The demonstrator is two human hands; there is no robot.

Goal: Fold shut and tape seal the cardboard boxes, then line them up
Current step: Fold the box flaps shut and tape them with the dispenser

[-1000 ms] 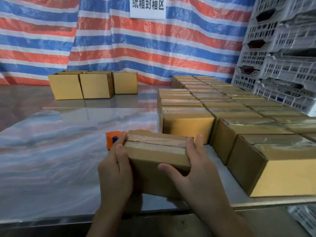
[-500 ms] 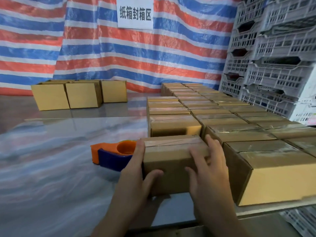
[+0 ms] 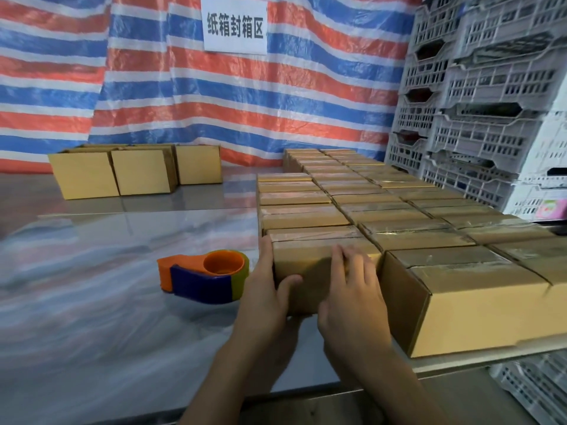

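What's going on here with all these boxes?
A person is packing cardboard boxes at a table. Both hands are on one taped box: the left hand grips its left side and the right hand lies flat against its front. The box sits at the near end of the leftmost row of sealed boxes. A tape dispenser lies on the table just left of it, and a few other boxes stand at the far left.
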